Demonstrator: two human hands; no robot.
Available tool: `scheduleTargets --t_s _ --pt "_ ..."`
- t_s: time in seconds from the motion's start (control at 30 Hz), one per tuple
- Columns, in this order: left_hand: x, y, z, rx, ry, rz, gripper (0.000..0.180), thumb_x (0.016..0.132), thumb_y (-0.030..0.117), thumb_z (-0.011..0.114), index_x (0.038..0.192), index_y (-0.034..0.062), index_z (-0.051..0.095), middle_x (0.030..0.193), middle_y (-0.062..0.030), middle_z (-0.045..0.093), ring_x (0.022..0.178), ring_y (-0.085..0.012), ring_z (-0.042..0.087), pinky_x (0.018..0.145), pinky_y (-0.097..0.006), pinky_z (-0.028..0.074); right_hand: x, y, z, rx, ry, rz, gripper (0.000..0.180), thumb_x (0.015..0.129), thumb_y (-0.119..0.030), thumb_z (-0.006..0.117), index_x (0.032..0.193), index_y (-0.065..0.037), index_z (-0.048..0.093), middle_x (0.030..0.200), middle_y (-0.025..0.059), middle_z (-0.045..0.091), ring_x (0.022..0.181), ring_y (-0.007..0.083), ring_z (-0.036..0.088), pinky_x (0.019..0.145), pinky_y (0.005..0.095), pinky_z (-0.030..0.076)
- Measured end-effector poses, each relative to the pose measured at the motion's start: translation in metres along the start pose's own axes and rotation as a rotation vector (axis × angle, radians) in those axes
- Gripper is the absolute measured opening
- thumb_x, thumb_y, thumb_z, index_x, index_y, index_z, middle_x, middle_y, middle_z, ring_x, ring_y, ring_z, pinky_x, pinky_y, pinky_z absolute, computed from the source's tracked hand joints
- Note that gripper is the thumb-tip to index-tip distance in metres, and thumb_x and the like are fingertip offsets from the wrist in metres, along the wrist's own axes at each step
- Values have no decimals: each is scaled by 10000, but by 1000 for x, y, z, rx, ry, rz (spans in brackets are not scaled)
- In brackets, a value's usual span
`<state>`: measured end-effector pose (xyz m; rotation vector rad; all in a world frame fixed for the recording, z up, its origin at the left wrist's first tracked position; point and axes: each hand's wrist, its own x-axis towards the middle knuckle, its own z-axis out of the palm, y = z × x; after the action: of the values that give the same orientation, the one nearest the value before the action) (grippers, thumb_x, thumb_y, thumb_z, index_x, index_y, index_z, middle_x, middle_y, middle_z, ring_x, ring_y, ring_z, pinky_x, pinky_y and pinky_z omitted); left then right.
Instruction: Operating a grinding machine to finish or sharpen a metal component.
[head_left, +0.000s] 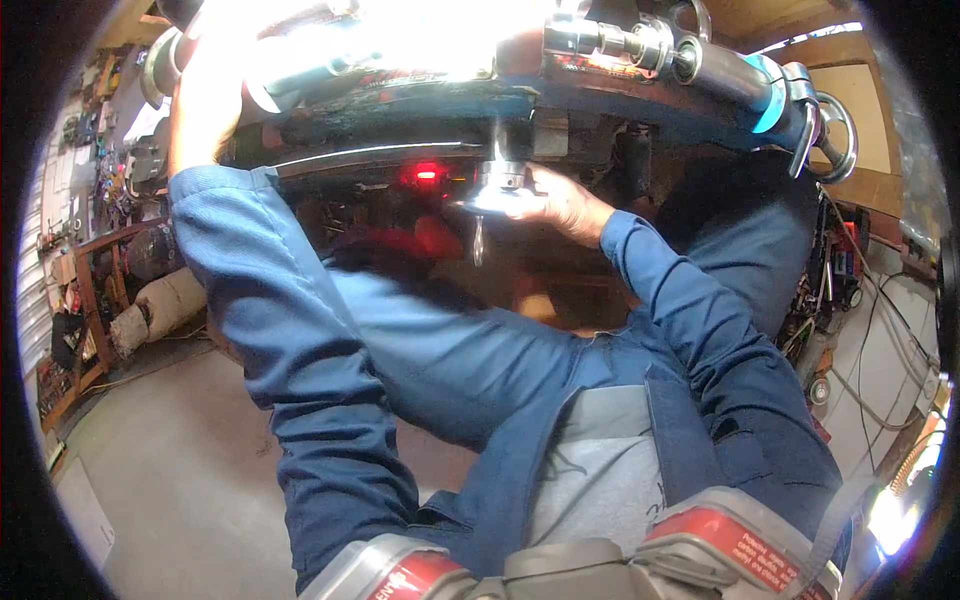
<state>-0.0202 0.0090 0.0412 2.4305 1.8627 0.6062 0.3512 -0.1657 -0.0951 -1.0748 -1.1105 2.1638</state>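
A blue jacket (300, 310) fills much of the view, worn over a grey shirt (600, 475), and a long lathe-like machine (400, 105) spans the top. At the lower edge sits a respirator with red-and-grey cartridges (725, 545). A metal cylinder (735, 78) lies along the machine's right end. The left hand (215, 70) is up at the machine's left, washed out by glare; whether it grips anything cannot be told. The right hand (570, 207) holds the right side of a shiny handwheel (480, 204) at the machine's near side, its slender handle (478, 245) hanging below. A small red light (427, 175) glows to the left.
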Motion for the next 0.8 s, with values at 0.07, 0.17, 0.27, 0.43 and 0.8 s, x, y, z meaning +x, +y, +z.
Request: scheduleTargets --t_s 0.07,0.17,0.27,0.43,0.8 --pt "-1 -1 1 8 -14 -20 358 926 274 455 1197 59 550 1121 -129 629 1038 -260 602 892 -354 452 0 1 0 -11 12 29 645 738 -190 718 1304 -38 448 1219 74 544 1122 159 484 1005 307 350" --pt "-2 -1 2 -65 2 -13 340 923 265 455 1157 39 553 1095 -146 627 1010 -290 606 874 -372 461 1 3 -1 6 -1 -5 647 737 -192 721 1303 -39 448 1221 73 543 1128 161 480 1010 307 346" --pt "-1 0 3 -41 -3 -2 342 925 266 455 1167 43 551 1106 -149 626 1021 -285 604 876 -371 460 1 2 -1 14 4 11 648 736 -195 723 1302 -38 449 1218 73 545 1125 164 483 1012 306 344" --pt "0 2 2 -89 -14 -98 358 928 286 461 1183 51 550 1126 -148 623 1033 -276 603 885 -364 457 1 1 -1 -2 -2 -15 657 733 -200 728 1303 -33 446 1216 74 547 1126 166 486 1013 308 345" --pt "-3 27 3 46 87 -104 303 897 258 518 1105 44 571 1007 -172 653 960 -303 636 826 -355 496 -10 -28 2 -493 29 101 543 882 -274 605 1321 -13 423 1273 139 528 1172 229 489 1018 349 365"
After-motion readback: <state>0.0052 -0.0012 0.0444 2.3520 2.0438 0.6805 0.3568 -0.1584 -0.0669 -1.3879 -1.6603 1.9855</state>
